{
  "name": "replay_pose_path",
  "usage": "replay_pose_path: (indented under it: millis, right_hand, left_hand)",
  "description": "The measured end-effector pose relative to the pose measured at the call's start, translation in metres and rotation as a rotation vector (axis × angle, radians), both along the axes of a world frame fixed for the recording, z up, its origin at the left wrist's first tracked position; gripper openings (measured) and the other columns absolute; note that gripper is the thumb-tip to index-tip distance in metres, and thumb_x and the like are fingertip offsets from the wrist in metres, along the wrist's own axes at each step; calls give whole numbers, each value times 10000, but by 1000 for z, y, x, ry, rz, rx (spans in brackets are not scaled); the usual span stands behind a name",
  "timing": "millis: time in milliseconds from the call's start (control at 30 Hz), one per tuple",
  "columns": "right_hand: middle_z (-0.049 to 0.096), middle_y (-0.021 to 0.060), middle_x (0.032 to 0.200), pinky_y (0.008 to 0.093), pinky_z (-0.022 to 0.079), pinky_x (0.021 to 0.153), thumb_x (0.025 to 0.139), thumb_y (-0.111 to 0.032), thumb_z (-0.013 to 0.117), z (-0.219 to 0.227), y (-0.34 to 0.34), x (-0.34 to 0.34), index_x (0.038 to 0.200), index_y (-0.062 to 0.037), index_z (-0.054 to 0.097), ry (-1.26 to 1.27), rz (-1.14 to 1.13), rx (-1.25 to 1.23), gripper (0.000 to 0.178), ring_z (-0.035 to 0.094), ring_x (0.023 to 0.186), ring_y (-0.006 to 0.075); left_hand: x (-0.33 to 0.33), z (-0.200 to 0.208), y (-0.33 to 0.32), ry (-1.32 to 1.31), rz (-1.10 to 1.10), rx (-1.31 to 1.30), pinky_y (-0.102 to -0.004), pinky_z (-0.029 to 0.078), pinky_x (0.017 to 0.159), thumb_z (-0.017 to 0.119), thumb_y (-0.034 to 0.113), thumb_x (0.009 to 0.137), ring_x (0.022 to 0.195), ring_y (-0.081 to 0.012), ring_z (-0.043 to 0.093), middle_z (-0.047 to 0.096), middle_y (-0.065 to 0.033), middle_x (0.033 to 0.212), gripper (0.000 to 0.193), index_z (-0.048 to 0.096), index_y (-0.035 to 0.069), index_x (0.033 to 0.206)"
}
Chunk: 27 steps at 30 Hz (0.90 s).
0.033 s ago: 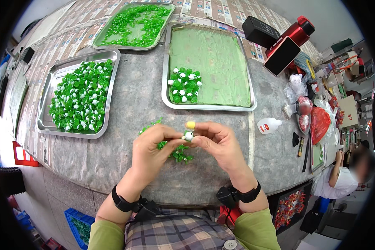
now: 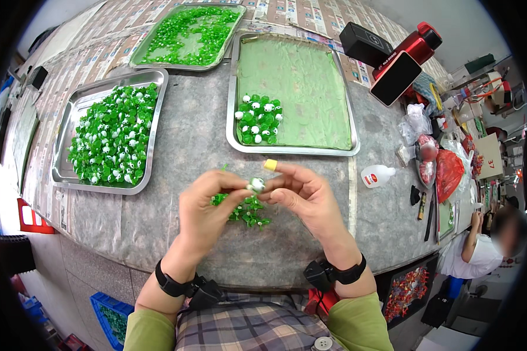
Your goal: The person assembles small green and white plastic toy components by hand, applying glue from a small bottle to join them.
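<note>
My left hand [image 2: 204, 206] pinches a small green bead piece [image 2: 256, 185] with a white, eye-like ball between thumb and fingertips. It is slightly blurred. Close by on its right, my right hand [image 2: 311, 202] has its thumb apart from its raised index finger, which wears a yellow finger band [image 2: 270, 165]. Some of its other fingers are curled beside the piece; whether they touch it I cannot tell. Under the hands lies a loose pile of green plastic parts [image 2: 249, 213], partly hidden by my left hand.
A metal tray [image 2: 158, 117] at left holds heaped green-and-white pieces. Ahead, a green-lined tray [image 2: 298, 88] carries a cluster of them. Another tray [image 2: 228, 44] lies farther back. A white bottle [image 2: 377, 175], phone [image 2: 396, 79] and red flask [image 2: 413, 50] are at right. Another person [image 2: 474, 254] is at far right.
The piece has shifted slightly left with my left hand, away from my right thumb. My right index finger has lifted a little.
</note>
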State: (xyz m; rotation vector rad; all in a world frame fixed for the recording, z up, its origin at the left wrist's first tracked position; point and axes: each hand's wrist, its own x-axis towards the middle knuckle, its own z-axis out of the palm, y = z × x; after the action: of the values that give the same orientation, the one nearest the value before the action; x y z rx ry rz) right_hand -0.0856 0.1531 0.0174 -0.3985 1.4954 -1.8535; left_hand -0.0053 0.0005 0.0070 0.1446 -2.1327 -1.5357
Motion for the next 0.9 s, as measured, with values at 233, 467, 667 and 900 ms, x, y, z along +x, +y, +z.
replay_pose_path:
  millis: [233, 467, 667, 900]
  right_hand:
    - [531, 78, 697, 305, 431, 583, 706, -138, 573, -7, -1, -5, 743, -49, 551, 803, 149, 490, 100, 534, 651, 222]
    - [523, 73, 712, 338, 428, 602, 700, -131, 569, -17, -6, -2, 752, -69, 544, 1152, 228, 532, 84, 523, 694, 252]
    - [521, 81, 721, 336, 425, 610, 694, -138, 577, -3, 10, -14, 774, -71, 546, 896, 198, 593, 109, 517, 707, 249]
    - [504, 68, 719, 322, 423, 555, 674, -172, 609, -4, 0, 7, 839, -82, 559, 1049, 458, 500, 195, 521, 648, 233]
  left_hand:
    - [-5, 13, -48, 361, 655, 53, -249, 385, 766, 590, 6, 716, 869, -118, 468, 509, -58, 936, 126, 560, 3, 838]
    - [0, 6, -27, 206, 266, 25, -244, 376, 731, 575, 72, 748, 826, -140, 477, 518, -71, 880, 77, 584, 2, 777]
    - [0, 3, -23, 165, 175, 141, -216, 379, 690, 550, 51, 764, 775, -118, 481, 519, -75, 846, 72, 574, -9, 795]
    - [-1, 2, -20, 115, 144, 195, -202, 382, 668, 541, 22, 762, 763, -109, 480, 517, -68, 835, 66, 564, -13, 813]
